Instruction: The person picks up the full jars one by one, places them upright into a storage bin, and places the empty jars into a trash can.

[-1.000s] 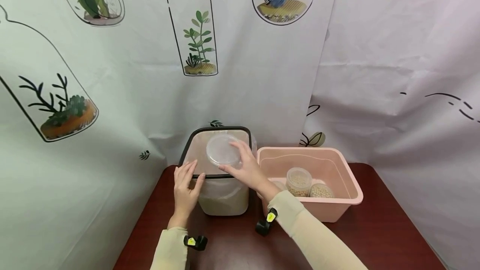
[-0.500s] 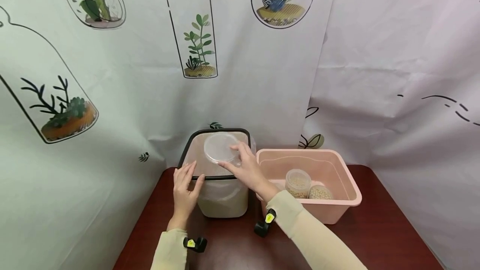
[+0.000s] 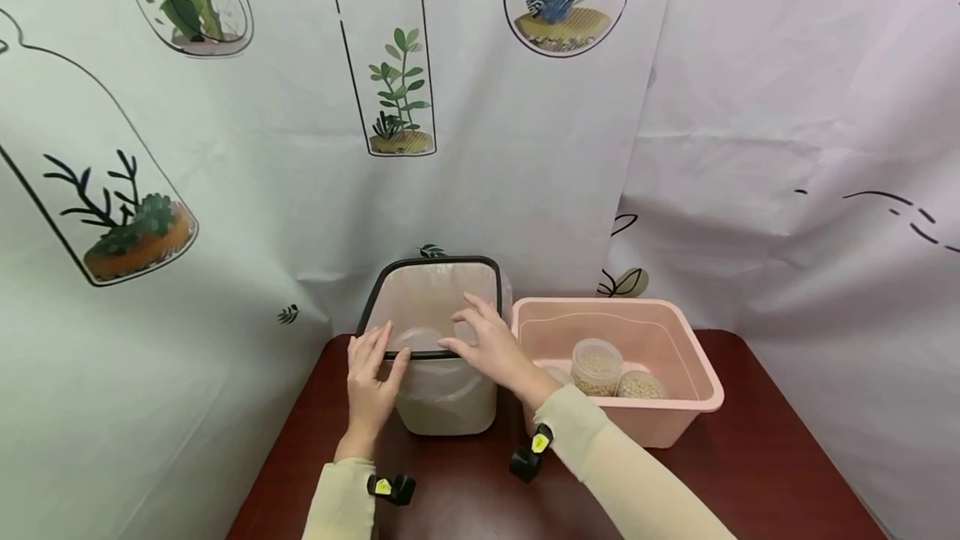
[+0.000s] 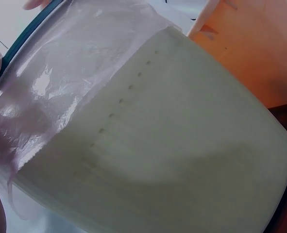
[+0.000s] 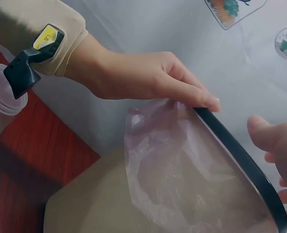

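A pale trash bin [image 3: 447,411] with a dark rim and a translucent bag folded over its edge stands on the table. My left hand [image 3: 369,373] rests on the bin's near left corner, its fingers and thumb fairly straight and touching the rim. Over the bin's opening is my right hand [image 3: 491,348], fingers spread, with nothing held. Inside the bin, low behind the near rim, a clear round plastic shape [image 3: 418,338] shows partly. In the right wrist view the left hand [image 5: 148,77] lies along the rim [image 5: 245,165], and the right thumb [image 5: 262,133] is apart from it.
Right of the bin stands a pink plastic tub [image 3: 693,357] holding clear round jars [image 3: 597,367] with beige contents. A clear jar [image 5: 2,94] is near the left forearm in the right wrist view. A patterned curtain [image 3: 525,190] hangs behind the dark red table [image 3: 757,440].
My right hand has let go of the clear round plastic container, which has dropped into the bin. Its fingers have spread. The left hand has stayed at the rim.
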`<state>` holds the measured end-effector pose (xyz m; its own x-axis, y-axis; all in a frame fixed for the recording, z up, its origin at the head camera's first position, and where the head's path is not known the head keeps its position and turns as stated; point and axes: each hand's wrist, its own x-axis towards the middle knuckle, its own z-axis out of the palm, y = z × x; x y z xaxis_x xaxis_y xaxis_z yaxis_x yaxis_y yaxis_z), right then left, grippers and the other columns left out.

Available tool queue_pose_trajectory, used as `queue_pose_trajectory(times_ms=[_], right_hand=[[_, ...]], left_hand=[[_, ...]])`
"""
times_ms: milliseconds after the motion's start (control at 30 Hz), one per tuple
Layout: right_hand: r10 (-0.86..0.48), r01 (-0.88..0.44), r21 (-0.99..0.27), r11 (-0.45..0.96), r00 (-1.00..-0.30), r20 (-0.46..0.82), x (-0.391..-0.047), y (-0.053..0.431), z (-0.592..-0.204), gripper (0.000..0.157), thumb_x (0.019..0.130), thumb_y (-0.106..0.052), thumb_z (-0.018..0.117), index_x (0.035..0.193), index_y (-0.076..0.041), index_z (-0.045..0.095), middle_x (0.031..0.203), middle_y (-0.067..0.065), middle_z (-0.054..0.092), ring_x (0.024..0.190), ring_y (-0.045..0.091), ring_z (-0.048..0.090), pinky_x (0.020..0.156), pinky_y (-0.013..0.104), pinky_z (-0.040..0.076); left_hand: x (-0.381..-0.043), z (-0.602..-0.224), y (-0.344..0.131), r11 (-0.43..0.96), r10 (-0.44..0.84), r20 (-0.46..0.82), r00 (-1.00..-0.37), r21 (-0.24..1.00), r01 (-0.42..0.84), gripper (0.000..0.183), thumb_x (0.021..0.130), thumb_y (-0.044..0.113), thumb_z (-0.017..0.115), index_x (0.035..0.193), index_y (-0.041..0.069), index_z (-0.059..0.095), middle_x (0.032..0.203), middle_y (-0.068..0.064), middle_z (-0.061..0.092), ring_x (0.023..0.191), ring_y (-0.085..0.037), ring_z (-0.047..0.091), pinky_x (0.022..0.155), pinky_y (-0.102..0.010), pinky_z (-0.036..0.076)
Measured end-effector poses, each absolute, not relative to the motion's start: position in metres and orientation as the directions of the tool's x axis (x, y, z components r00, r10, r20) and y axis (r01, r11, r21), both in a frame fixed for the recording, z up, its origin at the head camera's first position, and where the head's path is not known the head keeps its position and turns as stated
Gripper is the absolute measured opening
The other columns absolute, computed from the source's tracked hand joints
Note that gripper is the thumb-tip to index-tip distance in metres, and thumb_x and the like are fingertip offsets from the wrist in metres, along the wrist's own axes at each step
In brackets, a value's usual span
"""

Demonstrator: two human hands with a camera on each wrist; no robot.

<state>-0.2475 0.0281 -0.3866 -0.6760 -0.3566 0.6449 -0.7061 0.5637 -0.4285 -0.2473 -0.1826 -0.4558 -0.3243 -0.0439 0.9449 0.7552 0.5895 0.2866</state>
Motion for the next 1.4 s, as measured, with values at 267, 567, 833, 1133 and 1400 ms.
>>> queue_pose_trajectory(times_ms=[267,567,833,1133,1400], right_hand=[[-0.343,-0.745,-0.437,0.504,-0.636,0.691,-0.244,0.033,-0.386,0.022,0.084,-0.019,0.07,0.1,-0.005,0.064,0.121,0.015,0.054,0.113,0.028,0.053,0.091,0.039,0.044],[-0.327,-0.806,-0.379,0.454,-0.547,0.771,-0.238,0.03,-0.387,0.023,0.083,-0.015,0.07,0.101,-0.002,0.064,0.119,0.014,0.055,0.112,0.026,0.053,0.091,0.038,0.043],[-0.294,-0.883,-0.226,0.411,-0.363,0.884,-0.224,0.018,-0.387,0.029,0.084,-0.02,0.069,0.107,-0.004,0.062,0.125,0.016,0.051,0.117,0.027,0.05,0.094,0.035,0.041],[-0.294,-0.945,-0.054,0.323,-0.155,0.943,-0.212,-0.007,-0.398,0.033,0.085,-0.025,0.068,0.108,-0.002,0.062,0.124,0.018,0.053,0.114,0.029,0.052,0.093,0.036,0.042],[-0.451,-0.96,0.017,0.28,-0.115,0.885,-0.179,-0.045,-0.438,0.041,0.079,-0.03,0.073,0.11,-0.005,0.063,0.127,0.014,0.052,0.119,0.027,0.049,0.101,0.034,0.036]], left_hand=[[-0.244,-0.453,-0.188,0.62,0.005,0.926,-0.376,0.293,0.728,0.05,0.091,0.036,0.059,0.117,-0.007,0.061,0.114,-0.021,0.06,0.108,-0.046,0.049,0.102,-0.06,0.019],[-0.23,-0.446,-0.2,0.634,0.063,0.903,-0.426,0.293,0.715,0.055,0.092,0.039,0.055,0.127,-0.004,0.054,0.131,-0.021,0.051,0.123,-0.045,0.039,0.108,-0.048,0.018],[-0.212,-0.437,-0.225,0.668,0.078,0.896,-0.438,0.279,0.69,0.058,0.092,0.041,0.055,0.126,-0.005,0.054,0.131,-0.021,0.05,0.127,-0.04,0.037,0.109,-0.044,0.019],[-0.201,-0.429,-0.264,0.742,0.047,0.895,-0.443,0.265,0.616,0.059,0.091,0.045,0.054,0.128,0.0,0.054,0.132,-0.017,0.051,0.128,-0.036,0.038,0.109,-0.045,0.018],[-0.173,-0.439,-0.294,0.789,-0.014,0.898,-0.44,0.28,0.547,0.059,0.09,0.045,0.056,0.126,-0.002,0.056,0.129,-0.02,0.053,0.128,-0.033,0.038,0.109,-0.041,0.02]])
